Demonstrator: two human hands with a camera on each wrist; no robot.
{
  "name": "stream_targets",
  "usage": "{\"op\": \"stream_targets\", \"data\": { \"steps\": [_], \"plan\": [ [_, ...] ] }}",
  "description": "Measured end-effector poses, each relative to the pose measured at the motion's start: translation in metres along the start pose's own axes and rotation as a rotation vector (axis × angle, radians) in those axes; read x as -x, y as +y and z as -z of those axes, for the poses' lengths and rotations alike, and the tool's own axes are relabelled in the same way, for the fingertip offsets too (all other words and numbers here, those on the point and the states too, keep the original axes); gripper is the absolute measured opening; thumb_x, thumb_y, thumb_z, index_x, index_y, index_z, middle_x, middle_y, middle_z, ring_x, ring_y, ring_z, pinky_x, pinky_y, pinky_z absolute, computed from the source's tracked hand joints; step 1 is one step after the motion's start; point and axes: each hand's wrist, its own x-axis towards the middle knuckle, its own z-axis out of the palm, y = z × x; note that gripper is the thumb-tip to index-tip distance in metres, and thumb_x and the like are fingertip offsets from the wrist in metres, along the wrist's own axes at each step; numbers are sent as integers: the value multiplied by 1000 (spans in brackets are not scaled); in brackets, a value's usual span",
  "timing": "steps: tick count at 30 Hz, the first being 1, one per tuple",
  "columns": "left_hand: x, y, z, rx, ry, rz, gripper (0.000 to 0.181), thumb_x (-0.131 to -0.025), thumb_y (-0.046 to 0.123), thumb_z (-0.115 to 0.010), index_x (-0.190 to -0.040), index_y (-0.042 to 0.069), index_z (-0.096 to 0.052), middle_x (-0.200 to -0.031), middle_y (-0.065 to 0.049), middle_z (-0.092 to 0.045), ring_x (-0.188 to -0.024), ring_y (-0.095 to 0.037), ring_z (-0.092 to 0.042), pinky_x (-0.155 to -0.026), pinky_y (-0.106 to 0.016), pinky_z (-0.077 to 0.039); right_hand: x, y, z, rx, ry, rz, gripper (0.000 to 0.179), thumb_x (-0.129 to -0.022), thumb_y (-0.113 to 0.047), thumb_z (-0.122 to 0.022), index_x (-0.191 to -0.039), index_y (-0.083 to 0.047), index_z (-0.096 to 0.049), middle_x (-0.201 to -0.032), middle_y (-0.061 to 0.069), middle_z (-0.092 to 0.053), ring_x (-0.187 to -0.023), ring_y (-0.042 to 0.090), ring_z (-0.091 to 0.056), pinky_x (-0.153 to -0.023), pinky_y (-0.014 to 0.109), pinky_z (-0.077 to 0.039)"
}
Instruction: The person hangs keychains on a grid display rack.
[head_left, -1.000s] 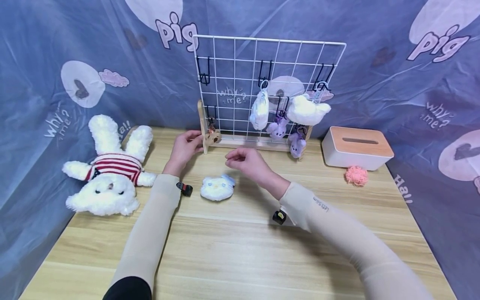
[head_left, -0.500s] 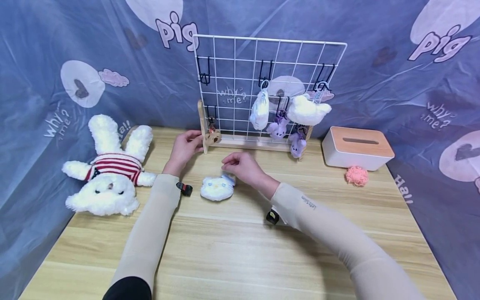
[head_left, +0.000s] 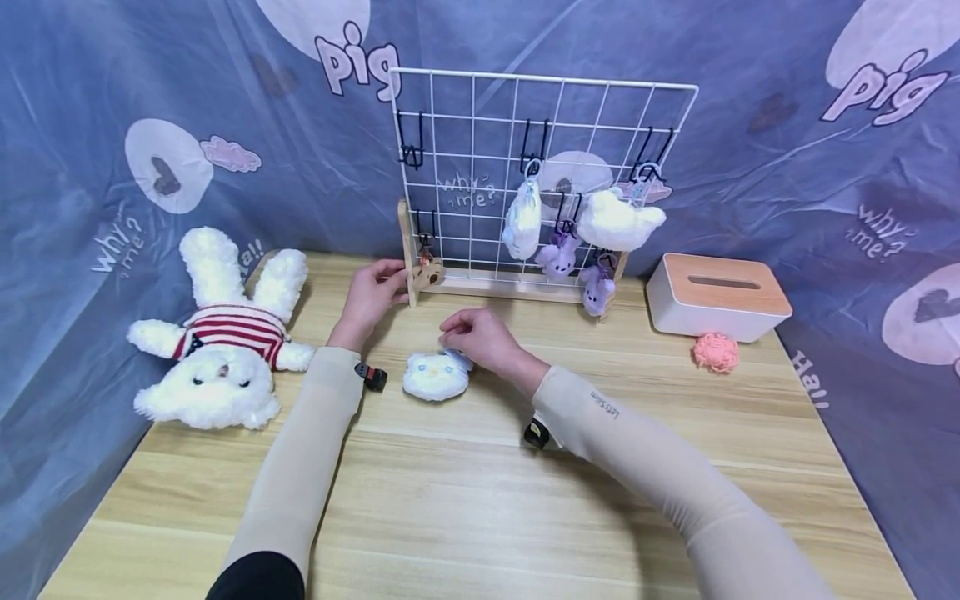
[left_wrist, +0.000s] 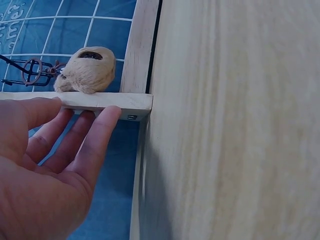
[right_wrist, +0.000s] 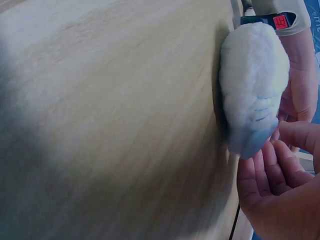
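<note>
A white plush keychain (head_left: 435, 377) with light-blue details lies on the table, seen from its side in the right wrist view. My right hand (head_left: 483, 340) is at its upper right, fingertips close to the blue part (right_wrist: 260, 139); thumb and fingers are slightly apart, and some tips are hidden behind the plush. My left hand (head_left: 369, 293) rests its fingertips against the rack's left wooden post (left_wrist: 107, 101), thumb near the post's edge. Just beyond that post hangs a small brown plush (left_wrist: 90, 70) on a black hook.
A white wire grid (head_left: 495, 154) at the back carries black hooks with white plush charms (head_left: 522, 221) and purple charms (head_left: 557, 257). A white bear (head_left: 225, 350) lies left. At right stand a tissue box (head_left: 716, 296) and a pink scrunchie (head_left: 716, 352).
My right hand has moved left and down, closer to the white plush keychain. My left hand stays at the post, and the plush has not moved.
</note>
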Motion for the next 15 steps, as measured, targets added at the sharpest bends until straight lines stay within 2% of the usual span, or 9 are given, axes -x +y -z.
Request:
{"op": "stream_targets", "data": {
  "steps": [7, 15],
  "plan": [
    [0, 1, 0, 4, 1, -10, 37, -115, 9, -64, -147, -9, -65, -137, -29, -65, -115, -30, -73, -102, -40, -73, 1, 1, -4, 112, -19, -24, 17, -100, -13, -81, -114, -3, -83, -102, 9, -82, -87, 11, -68, -73, 14, -55],
    [0, 0, 0, -1, 0, -9, 38, -115, 10, -64, -147, -9, -65, -137, -29, -65, -115, -29, -73, -102, -38, -73, 1, 0, -7, 205, -52, -38, 11, -97, -7, -81, -108, -5, -83, -97, 7, -81, -81, 10, -66, -68, 14, -54]
  ]
}}
